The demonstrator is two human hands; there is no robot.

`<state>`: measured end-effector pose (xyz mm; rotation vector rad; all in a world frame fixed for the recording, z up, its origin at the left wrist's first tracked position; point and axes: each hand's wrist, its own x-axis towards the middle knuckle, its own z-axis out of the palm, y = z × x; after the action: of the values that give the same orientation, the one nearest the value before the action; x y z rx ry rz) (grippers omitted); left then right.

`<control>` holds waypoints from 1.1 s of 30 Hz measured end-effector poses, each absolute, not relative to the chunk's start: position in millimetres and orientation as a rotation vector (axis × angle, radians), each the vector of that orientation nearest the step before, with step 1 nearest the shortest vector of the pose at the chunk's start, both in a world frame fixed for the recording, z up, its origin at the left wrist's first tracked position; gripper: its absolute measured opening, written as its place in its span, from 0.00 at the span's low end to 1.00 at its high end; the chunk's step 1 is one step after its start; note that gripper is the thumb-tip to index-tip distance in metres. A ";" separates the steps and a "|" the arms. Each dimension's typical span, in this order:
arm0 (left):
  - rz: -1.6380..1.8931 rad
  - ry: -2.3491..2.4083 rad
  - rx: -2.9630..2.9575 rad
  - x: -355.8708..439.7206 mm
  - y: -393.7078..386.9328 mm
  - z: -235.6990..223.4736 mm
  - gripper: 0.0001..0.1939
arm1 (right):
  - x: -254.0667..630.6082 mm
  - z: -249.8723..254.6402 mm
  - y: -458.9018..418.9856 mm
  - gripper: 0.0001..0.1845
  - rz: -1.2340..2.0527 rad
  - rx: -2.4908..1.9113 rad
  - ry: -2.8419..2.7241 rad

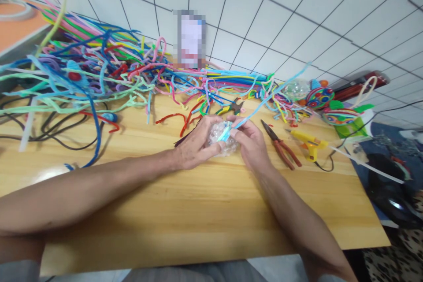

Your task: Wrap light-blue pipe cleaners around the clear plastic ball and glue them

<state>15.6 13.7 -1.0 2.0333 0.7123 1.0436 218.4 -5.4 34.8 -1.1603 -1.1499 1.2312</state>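
My left hand (197,143) is closed around a clear, bumpy plastic ball (220,144), steadying it from the left above the wooden table. With thumb and fingers pinched, my right hand (250,139) grips a light blue pipe cleaner (269,99) at the ball's upper right side. The pipe cleaner's long free end slants up and to the right. A shorter pale blue and yellowish strip lies across the ball between my thumbs. Part of the ball is hidden behind my fingers.
Behind my hands lies a tangled heap of coloured pipe cleaners (109,68). Red-handled pliers (282,145), a yellow glue gun (307,142) and its cord are on the right. Green-and-yellow cutters (229,108) lie beyond my hands. Decorated balls (320,97) stand near the tiled wall.
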 end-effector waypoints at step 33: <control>1.056 0.650 2.106 16.7 14.0 -1.5 0.30 | 225.9 46.4 -7.3 0.07 0.963 -1.318 -1.407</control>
<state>16.7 14.0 -1.5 2.1056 0.6501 1.0560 225.9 -7.3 46.4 -1.3183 -1.4072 0.9633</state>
